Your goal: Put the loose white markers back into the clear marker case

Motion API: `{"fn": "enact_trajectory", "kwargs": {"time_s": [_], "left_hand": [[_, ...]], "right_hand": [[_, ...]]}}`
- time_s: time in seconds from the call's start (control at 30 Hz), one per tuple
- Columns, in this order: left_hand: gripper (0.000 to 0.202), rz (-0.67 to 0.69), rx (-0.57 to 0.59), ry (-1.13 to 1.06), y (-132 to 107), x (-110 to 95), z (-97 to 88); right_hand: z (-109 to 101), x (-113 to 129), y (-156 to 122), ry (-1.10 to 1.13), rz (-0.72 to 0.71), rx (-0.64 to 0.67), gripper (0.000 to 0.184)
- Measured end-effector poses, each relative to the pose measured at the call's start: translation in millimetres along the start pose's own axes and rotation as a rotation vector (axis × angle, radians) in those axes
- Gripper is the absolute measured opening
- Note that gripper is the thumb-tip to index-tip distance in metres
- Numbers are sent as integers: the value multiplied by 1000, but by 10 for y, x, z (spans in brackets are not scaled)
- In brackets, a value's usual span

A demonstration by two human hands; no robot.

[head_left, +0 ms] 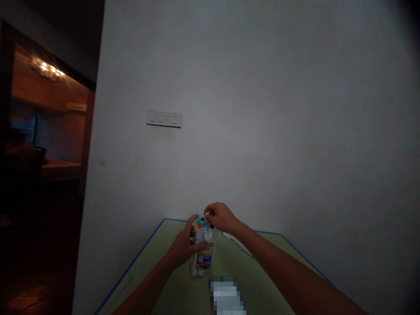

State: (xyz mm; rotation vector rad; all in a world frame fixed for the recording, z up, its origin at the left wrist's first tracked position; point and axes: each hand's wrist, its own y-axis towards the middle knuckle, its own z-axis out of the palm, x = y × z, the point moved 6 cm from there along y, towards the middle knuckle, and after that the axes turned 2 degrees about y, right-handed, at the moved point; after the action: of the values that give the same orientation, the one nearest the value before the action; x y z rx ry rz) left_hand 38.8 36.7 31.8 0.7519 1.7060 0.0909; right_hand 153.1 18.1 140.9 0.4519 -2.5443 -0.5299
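A clear pack of markers (204, 256) with a colourful printed label stands upright on the table. Several coloured ends, among them blue, green and orange, show at its top. My left hand (184, 246) is wrapped round the pack's left side, with the thumb across its front. Over the top of the pack, my right hand (222, 217) pinches a white marker (207, 216), of which only a short part shows. On the table to the right lies a white marker with a green end (236, 243), partly behind my right forearm.
The green tabletop (183, 288) has a blue edge and meets a plain wall (262, 131). A blurred-out flat object (226, 295) lies at the table's front. A switch plate (164, 119) is on the wall. At left, a doorway opens to a room with a lit ceiling lamp (47, 69).
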Motion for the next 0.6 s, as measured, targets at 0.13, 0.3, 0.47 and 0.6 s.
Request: {"fn": "enact_trajectory", "kwargs": {"time_s": [0.13,0.3,0.47,0.6], "left_hand": [[88,-6,0,-21,-6,-27,9],[88,-14,-2,-27,-14,-28,9],[89,-14,2,-26,-15,2,2],[89,4,-3,-13,0,11,-2]], "right_hand": [[36,41,-48,-199,28,67,25],[66,33,-74,-231,47,80,23],[79,36,-96,-242,48,80,21],[72,46,-89,-215,30,95,20]]}}
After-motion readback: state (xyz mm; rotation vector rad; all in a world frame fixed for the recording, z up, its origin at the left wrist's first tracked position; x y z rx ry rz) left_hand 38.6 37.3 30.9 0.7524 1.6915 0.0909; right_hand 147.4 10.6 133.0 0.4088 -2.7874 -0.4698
